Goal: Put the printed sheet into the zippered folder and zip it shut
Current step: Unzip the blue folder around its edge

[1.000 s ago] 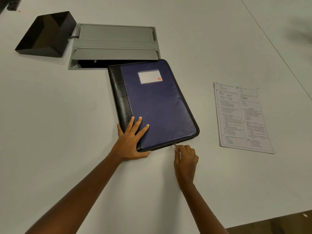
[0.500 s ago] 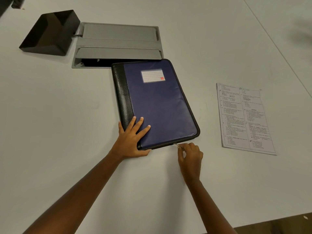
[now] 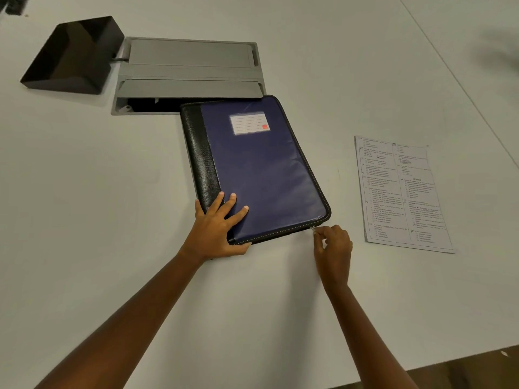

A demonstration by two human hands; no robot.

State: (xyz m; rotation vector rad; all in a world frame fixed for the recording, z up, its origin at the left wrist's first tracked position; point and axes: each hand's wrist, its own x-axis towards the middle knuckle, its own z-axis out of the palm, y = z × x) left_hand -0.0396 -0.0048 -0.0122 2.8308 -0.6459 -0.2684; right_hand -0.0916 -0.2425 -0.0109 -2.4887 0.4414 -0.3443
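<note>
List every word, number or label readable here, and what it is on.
Printed sheet: two columns of print, too small and blurred to read.
Label on the folder: ruled lines and a red patch, no legible words.
Nothing else carries text.

I log a white table (image 3: 84, 192) filling most of the frame. Upper left: a glossy black angular tray (image 3: 70, 56), with a grey recessed panel (image 3: 191, 63) just beside it to the right (near flap open, dark inside). A thin seam (image 3: 449, 68) runs diagonally at upper right. Lower right corner: brownish floor (image 3: 477, 372).
</note>
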